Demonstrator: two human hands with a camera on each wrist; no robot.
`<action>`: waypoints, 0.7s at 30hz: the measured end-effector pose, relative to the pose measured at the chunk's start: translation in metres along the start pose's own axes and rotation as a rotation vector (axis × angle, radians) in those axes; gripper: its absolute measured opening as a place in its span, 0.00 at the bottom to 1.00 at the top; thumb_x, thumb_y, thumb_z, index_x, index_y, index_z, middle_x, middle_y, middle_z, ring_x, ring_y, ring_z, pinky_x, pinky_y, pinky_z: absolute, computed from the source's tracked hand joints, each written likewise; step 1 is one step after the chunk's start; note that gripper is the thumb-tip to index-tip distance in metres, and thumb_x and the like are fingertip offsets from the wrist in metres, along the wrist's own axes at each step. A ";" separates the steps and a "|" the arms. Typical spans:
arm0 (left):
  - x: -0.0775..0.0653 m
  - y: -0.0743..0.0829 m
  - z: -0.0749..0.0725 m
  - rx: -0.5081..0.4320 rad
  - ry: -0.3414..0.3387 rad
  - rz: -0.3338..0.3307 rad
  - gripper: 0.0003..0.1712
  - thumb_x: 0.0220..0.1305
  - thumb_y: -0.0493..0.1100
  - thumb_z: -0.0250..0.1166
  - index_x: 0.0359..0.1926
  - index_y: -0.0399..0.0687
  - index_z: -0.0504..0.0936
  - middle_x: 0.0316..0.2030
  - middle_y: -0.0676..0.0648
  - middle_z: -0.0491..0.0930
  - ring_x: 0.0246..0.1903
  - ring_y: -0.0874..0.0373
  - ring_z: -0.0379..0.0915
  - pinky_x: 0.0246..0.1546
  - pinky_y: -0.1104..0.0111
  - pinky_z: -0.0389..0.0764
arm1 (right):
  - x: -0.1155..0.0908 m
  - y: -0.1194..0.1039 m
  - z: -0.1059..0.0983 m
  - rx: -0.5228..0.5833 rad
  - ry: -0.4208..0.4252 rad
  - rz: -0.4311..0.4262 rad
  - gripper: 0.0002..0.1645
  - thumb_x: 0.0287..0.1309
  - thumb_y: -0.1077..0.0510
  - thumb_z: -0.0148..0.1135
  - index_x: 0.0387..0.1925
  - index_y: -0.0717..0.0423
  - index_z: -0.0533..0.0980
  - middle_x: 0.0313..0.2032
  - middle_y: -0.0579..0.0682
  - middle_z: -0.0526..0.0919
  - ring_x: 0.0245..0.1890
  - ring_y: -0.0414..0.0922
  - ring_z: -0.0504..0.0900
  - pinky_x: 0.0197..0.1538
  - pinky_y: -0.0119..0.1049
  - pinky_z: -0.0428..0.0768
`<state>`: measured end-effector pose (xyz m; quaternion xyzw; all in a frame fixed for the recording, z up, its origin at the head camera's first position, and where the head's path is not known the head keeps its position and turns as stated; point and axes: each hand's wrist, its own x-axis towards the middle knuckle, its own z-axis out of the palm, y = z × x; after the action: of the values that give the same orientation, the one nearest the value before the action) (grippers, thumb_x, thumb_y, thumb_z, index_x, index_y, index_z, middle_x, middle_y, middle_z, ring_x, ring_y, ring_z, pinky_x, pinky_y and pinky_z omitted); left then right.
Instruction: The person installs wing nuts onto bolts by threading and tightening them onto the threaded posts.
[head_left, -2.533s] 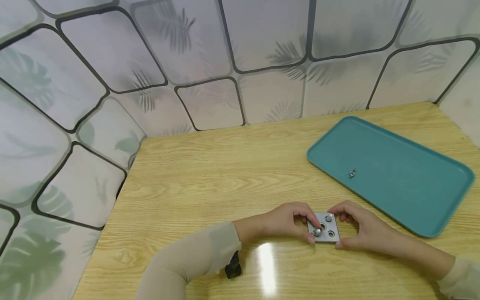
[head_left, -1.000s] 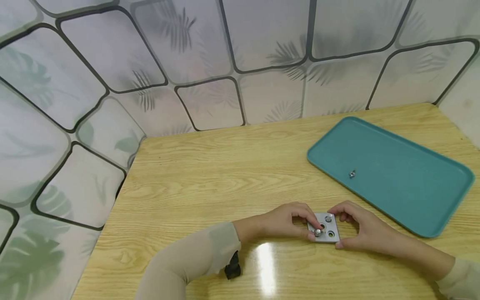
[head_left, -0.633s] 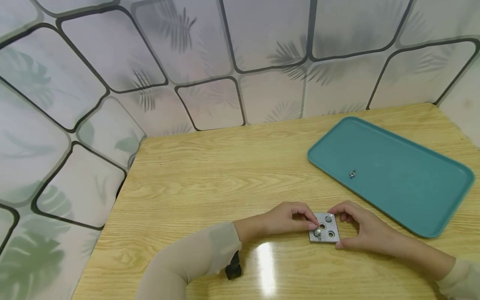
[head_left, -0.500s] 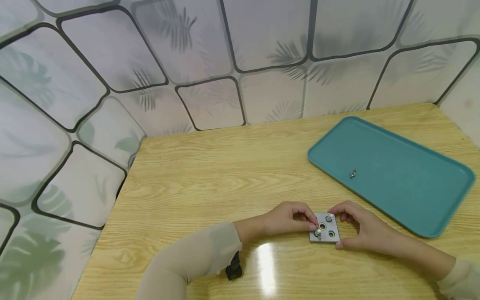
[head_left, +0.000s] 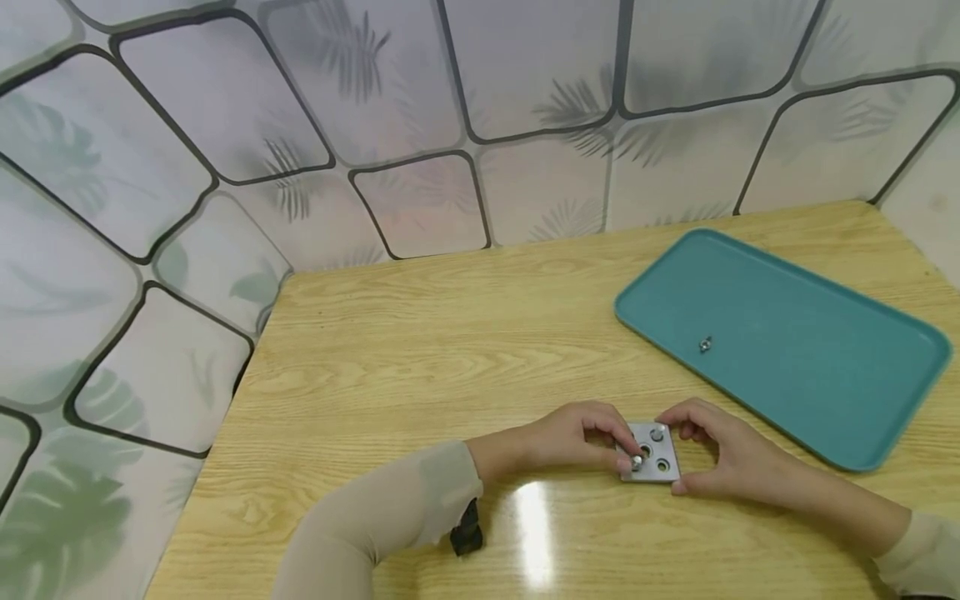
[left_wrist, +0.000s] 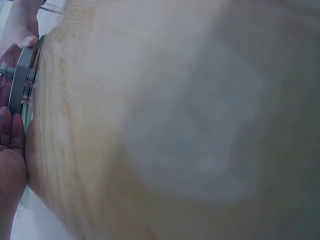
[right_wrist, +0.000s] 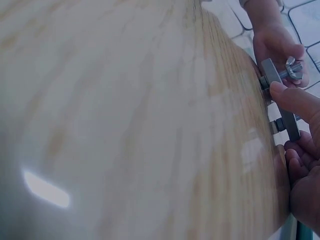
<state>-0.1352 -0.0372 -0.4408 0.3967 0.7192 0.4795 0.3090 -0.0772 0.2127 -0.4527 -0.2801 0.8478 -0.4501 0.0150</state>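
Observation:
A square grey metal plate (head_left: 654,473) with round holes lies near the front of the wooden table in the head view. Bolts stand up through two of its holes. On the bolt at the near left corner sits a silver wing nut (right_wrist: 291,70), clearest in the right wrist view. My left hand (head_left: 573,437) pinches this wing nut between thumb and index finger. From the other side my right hand (head_left: 738,454) grips the plate, thumb and fingers at its right corners. Bolt heads show under the plate (left_wrist: 20,82) in the left wrist view, between it and the tabletop.
A teal tray (head_left: 810,367) lies at an angle to the right, beyond my right hand. Another small wing nut (head_left: 705,344) rests in it. Patterned panels (head_left: 420,100) stand along the table's back and left edges. A black device (head_left: 467,533) hangs under my left sleeve.
The left thumb and index finger have shifted back and forth around the wing nut, spreading again after closing together above it. The right hand and the plate have stayed nearly still.

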 end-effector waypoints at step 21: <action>-0.002 0.001 0.001 -0.095 0.065 -0.115 0.09 0.62 0.39 0.64 0.44 0.44 0.82 0.38 0.54 0.81 0.37 0.73 0.73 0.42 0.78 0.75 | 0.000 -0.001 0.000 0.012 -0.004 -0.012 0.37 0.34 0.56 0.81 0.50 0.52 0.73 0.43 0.39 0.75 0.38 0.34 0.69 0.41 0.22 0.69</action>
<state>-0.1331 -0.0382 -0.4400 0.3238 0.7268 0.5072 0.3311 -0.0765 0.2124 -0.4526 -0.2858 0.8435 -0.4546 0.0157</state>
